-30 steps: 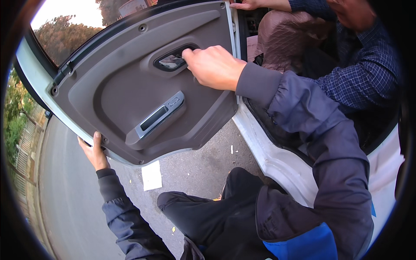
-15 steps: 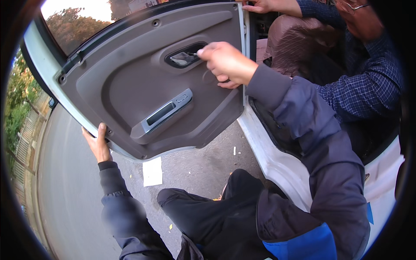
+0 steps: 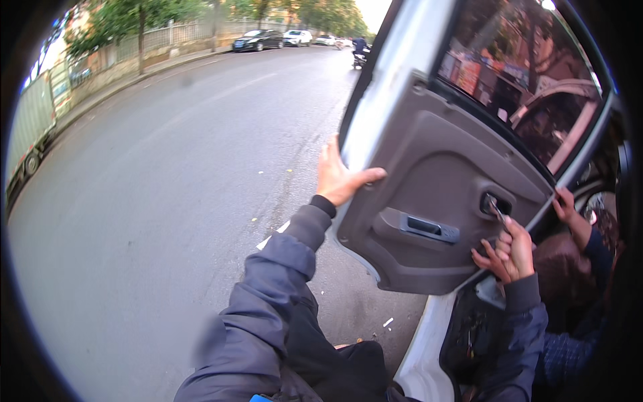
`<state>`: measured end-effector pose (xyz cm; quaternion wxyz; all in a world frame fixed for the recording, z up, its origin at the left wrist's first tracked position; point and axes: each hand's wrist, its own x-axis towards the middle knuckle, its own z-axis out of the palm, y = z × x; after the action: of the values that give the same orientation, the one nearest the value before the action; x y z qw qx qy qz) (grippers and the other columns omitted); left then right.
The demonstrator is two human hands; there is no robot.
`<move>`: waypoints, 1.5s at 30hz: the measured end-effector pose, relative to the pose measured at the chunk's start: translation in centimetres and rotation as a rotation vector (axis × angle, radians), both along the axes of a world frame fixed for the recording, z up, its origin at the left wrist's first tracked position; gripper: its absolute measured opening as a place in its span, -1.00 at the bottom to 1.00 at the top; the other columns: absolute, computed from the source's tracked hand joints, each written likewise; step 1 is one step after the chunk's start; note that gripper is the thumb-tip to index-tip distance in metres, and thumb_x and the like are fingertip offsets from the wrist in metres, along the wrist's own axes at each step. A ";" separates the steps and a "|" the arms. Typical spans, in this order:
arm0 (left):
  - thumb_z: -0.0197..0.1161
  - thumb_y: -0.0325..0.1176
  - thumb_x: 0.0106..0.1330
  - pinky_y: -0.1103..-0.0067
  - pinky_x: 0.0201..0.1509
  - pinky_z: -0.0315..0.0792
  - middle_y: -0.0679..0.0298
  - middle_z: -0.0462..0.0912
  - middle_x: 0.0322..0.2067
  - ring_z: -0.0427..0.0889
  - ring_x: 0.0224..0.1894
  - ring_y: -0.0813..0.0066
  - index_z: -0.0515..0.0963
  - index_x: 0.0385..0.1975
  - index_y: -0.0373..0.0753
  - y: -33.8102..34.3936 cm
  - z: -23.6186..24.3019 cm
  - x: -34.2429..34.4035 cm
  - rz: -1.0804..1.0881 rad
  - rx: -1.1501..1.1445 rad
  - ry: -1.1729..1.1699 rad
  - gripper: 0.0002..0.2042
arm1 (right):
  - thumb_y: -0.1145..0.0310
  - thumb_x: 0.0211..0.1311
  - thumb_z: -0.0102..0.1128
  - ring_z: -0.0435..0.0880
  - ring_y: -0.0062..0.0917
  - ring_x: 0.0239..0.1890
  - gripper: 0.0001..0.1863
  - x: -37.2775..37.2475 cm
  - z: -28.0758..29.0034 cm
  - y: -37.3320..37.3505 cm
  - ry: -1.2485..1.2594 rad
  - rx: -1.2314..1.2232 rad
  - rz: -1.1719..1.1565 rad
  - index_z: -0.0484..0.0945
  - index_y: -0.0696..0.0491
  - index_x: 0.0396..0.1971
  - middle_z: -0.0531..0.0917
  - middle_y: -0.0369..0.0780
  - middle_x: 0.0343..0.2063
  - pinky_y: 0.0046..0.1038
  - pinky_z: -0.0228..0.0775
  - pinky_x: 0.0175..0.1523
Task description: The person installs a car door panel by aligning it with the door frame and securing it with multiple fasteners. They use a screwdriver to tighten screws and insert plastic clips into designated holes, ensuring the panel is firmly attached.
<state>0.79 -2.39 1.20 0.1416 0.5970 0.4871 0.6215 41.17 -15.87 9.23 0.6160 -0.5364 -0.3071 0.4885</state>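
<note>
A car door (image 3: 455,154) slants lengthwise up and right, window (image 3: 516,80) uppermost, beside the left hand (image 3: 339,177), whose fingers clamp its white edge (image 3: 390,84). Its panel is brown-grey. The right hand (image 3: 512,252) has fingers pinching a silver lever (image 3: 495,206) angled down-right toward them.
</note>
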 end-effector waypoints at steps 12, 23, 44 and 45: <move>0.63 0.33 -0.24 0.20 0.48 0.16 -0.19 0.28 0.26 0.26 0.37 -0.09 0.02 0.48 -0.52 -1.3 0.4 -0.4 -0.036 -0.052 -0.039 0.40 | 0.27 0.52 0.14 0.23 -0.69 -0.78 -0.84 3.1 -0.1 1.5 -0.080 0.007 0.204 0.51 0.06 -0.13 0.33 -0.39 -0.70 -0.57 0.03 -0.73; 0.67 0.28 -0.24 0.17 0.40 0.25 -0.18 0.32 0.15 0.35 0.26 -0.09 0.03 0.44 -0.58 -0.4 -0.2 0.0 -0.015 0.044 -0.044 0.38 | 0.28 0.51 0.11 0.30 -0.72 -0.75 -0.83 0.2 -0.4 1.3 -0.830 0.215 -0.029 0.52 0.06 -0.12 0.37 -0.43 -0.66 -0.58 0.10 -0.66; 0.58 0.21 -0.04 0.21 0.37 0.40 -0.27 0.29 0.29 0.47 0.29 -0.09 -0.32 0.58 -0.30 0.7 -0.8 -1.6 -0.334 -0.019 -0.161 0.39 | 0.20 0.47 0.10 0.68 0.08 -0.34 -0.71 1.1 -0.3 2.1 -1.845 0.259 -0.170 0.61 0.14 -0.23 0.69 0.07 -0.48 0.01 0.51 -0.20; 0.59 0.19 -0.04 0.21 0.38 0.39 -0.26 0.29 0.30 0.46 0.30 -0.09 -0.33 0.58 -0.30 0.7 -0.8 -1.7 -0.346 -0.023 -0.162 0.39 | 0.19 0.46 0.10 0.68 0.08 -0.33 -0.71 1.3 -0.4 2.2 -1.850 0.244 -0.170 0.61 0.13 -0.23 0.69 0.08 -0.46 0.01 0.51 -0.20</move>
<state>-0.86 -1.65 0.37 0.2921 0.6182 0.3711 0.6283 42.48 -13.72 8.82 0.2124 -0.6641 -0.6839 -0.2148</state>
